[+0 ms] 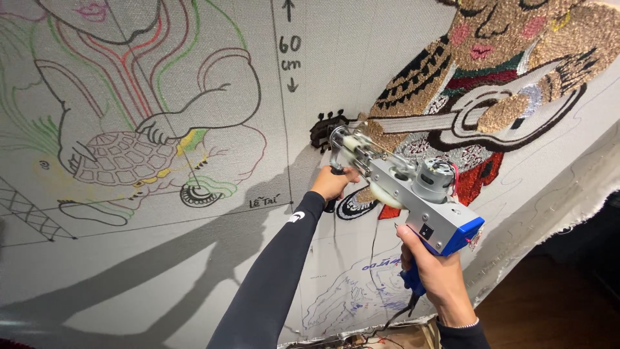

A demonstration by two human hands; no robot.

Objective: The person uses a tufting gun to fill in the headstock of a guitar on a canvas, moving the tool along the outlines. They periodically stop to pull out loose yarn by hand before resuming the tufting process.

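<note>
Grey-and-blue tufting gun (413, 200), both hands gripping, nose on stretched cloth (194, 271)

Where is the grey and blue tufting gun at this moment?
In the head view, the grey and blue tufting gun is right of centre, held by both hands against the white cloth, below the tufted guitar.

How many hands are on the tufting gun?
2. The left hand grips the front handle by the cloth; the right hand holds the blue rear grip of the tufting gun.
</note>
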